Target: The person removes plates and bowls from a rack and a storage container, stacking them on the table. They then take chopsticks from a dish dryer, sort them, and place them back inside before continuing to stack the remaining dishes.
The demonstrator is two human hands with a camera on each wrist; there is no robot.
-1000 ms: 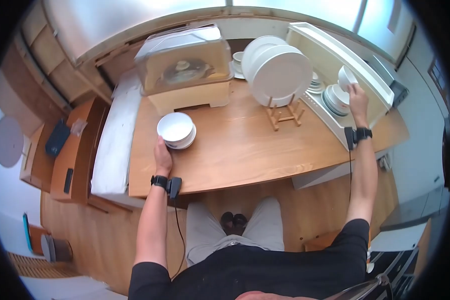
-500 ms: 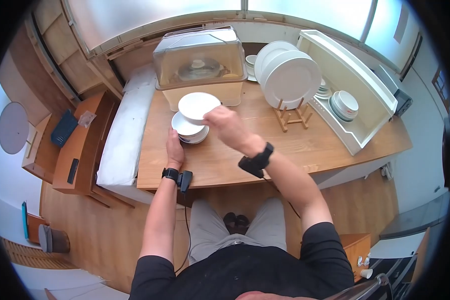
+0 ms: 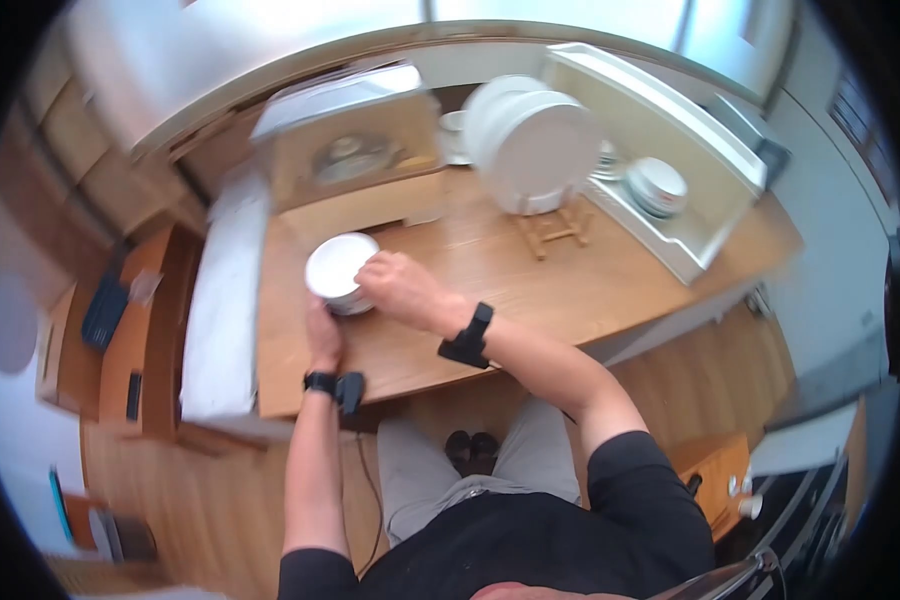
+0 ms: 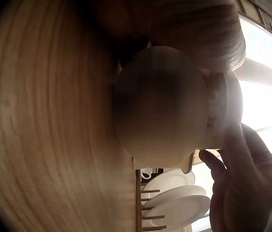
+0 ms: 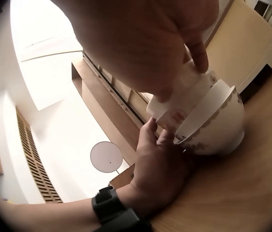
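Note:
White bowls form a stack near the table's left front, the top one nested in the others. My left hand holds the stack's near left side; its fingers lie against the bowls in the right wrist view. With my right hand I pinch the right side of the top bowl. The right wrist view shows a floral-edged lower bowl standing on the wood, below my right hand. In the left wrist view, a bowl fills the middle, and my right hand is beyond it.
Behind the stack stands a lidded cream box. Large white plates stand upright in a wooden rack. To the right, a tilted cream tray-like container holds more stacked bowls. White padding lines the left edge.
My right hand has brought a bowl from the container at right over to the stack and lowered it onto the top. My left hand stays at the stack's side.

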